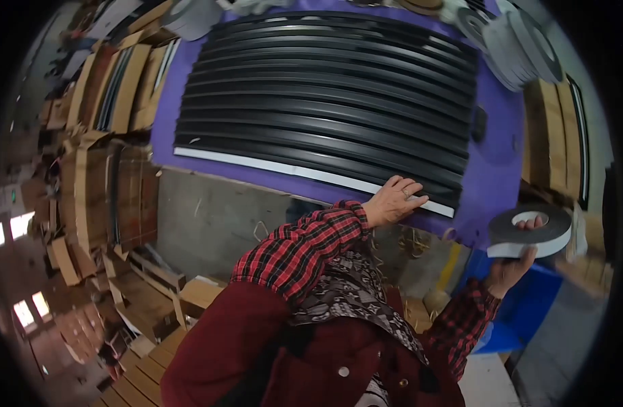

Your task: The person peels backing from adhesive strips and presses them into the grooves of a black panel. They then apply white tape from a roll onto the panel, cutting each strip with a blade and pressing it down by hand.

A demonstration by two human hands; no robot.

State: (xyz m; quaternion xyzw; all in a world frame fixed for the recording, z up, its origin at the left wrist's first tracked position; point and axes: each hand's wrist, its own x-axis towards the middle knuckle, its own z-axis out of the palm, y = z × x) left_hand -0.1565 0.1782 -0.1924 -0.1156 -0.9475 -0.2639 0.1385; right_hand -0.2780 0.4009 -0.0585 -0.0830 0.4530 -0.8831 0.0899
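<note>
Several long black ribbed strips [325,95] lie side by side on a purple tabletop [498,163]. A white tape strip [277,165] runs along the front edge of the nearest one. My left hand [395,201] rests over the right part of this white strip, its fingers stretched out and lying on the black surface. Off the table's front right corner, my right hand [511,271] grips a large roll of tape [552,230], grey on its side and white around its rim. Some of its fingers pass through the roll's core.
More tape rolls [518,51] stand at the table's back right. Cardboard boxes [552,136] flank the table on the right, and stacked cartons [131,197] on the left. A blue bin [528,305] sits below my right hand. A small dark object [480,125] lies right of the strips.
</note>
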